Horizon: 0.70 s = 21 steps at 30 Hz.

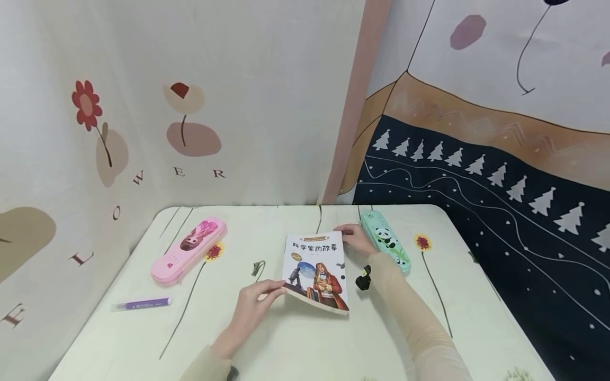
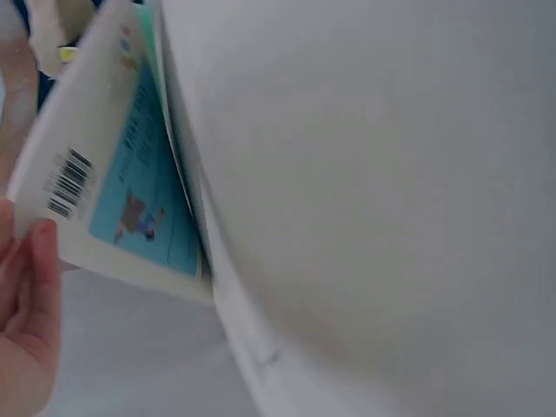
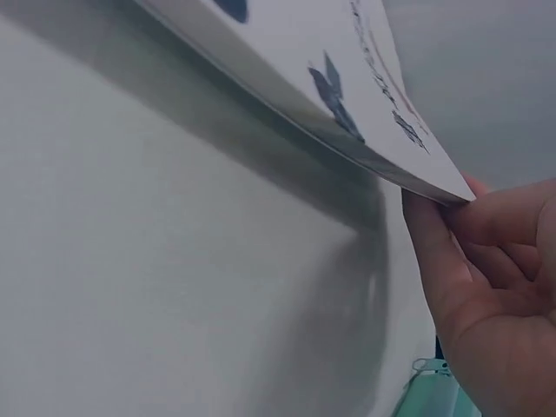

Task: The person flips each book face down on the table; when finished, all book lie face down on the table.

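A paperback book (image 1: 316,272) with Chinese characters and a figure in a red coat on its cover is held between both hands, tilted above the table. My left hand (image 1: 257,301) pinches its lower left corner. At the upper right corner, my right hand (image 1: 356,238) grips the book between thumb and fingers. The left wrist view shows the back cover (image 2: 143,191) with a barcode and a blue panel, the left hand (image 2: 26,313) at its edge. In the right wrist view, the book's corner (image 3: 417,178) bends slightly in the right hand (image 3: 499,269).
A pink pencil case (image 1: 167,264) lies at the table's left, with a purple marker (image 1: 147,304) nearer the front. A green panda pencil case (image 1: 386,241) lies right beside the right hand. Behind the pale table (image 1: 310,360) hang printed curtains (image 1: 267,106).
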Tool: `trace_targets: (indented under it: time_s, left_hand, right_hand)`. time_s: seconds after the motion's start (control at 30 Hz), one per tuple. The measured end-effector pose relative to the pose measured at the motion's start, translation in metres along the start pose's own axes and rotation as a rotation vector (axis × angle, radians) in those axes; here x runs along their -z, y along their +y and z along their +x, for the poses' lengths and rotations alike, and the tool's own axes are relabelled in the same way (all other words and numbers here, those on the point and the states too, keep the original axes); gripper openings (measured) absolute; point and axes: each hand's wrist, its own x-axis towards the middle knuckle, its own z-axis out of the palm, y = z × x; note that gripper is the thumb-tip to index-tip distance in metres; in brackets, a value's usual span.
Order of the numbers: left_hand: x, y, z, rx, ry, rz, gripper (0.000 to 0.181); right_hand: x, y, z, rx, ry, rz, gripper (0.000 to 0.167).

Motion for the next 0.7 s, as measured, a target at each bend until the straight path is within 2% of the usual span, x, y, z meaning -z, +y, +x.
trace_targets:
  time_s: [0.07,0.1,0.17,0.2,0.33,0.47,0.57,0.7]
  left_hand:
    - [0.002,-0.001,0.007,-0.148,0.019,0.033,0.02]
    - [0.003,0.0,0.011,-0.203,0.029,0.038,0.022]
    - [0.007,0.001,0.018,-0.269,0.054,0.03,0.025]
    - [0.009,0.001,0.022,-0.279,0.071,0.021,0.025]
    - [0.02,0.006,0.043,-0.262,0.153,-0.033,0.025]
    - [0.032,0.009,0.069,-0.238,0.224,-0.042,0.023]
    - [0.04,0.008,0.086,-0.205,0.246,-0.018,0.02]
    - [0.048,0.003,0.106,-0.162,0.262,0.025,0.015]
  right_hand:
    - [0.003,-0.001,-0.001,-0.022,-0.026,0.015,0.029]
    - [0.005,-0.002,-0.001,-0.034,-0.042,0.022,0.03]
    - [0.009,-0.003,-0.002,-0.051,-0.078,0.043,0.032]
    - [0.011,-0.004,-0.003,-0.055,-0.098,0.052,0.033]
    - [0.023,-0.006,-0.01,-0.067,-0.191,0.104,0.032]
    - [0.033,-0.005,-0.016,-0.1,-0.289,0.182,0.031]
    - [0.038,-0.005,-0.02,-0.135,-0.35,0.23,0.033]
    - [0.04,-0.007,-0.027,-0.191,-0.39,0.269,0.031]
